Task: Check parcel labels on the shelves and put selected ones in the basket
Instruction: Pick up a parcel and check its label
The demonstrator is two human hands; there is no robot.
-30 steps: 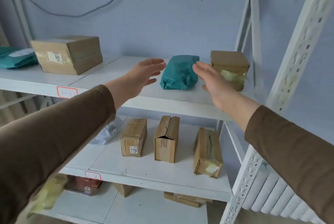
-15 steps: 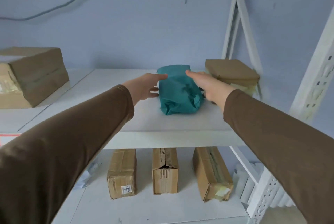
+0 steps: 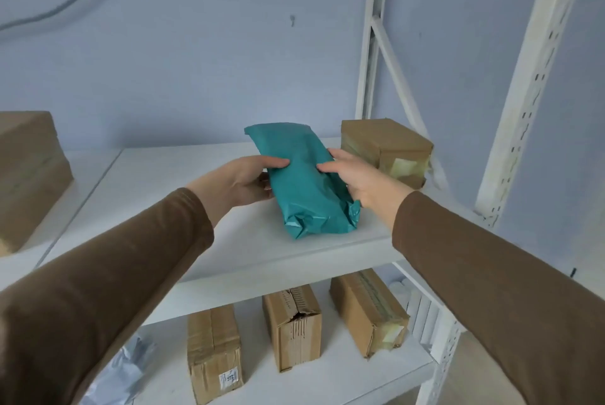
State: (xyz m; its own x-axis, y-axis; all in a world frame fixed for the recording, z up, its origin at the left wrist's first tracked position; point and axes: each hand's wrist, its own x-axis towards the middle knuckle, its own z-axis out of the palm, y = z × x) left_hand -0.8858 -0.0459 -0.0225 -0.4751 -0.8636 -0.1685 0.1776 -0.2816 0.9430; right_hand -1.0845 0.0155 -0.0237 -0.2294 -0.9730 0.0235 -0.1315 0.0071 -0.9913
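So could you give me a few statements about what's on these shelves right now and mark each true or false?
1. Both the left hand and the right hand grip the teal parcel. True.
2. The teal parcel is a cardboard box. False: it is a soft wrapped bag.
3. A taped cardboard box stands to the parcel's right. True.
4. The lower shelf holds one box. False: three boxes lie there.

Teal parcel [image 3: 302, 182], apparently two-handed grip.
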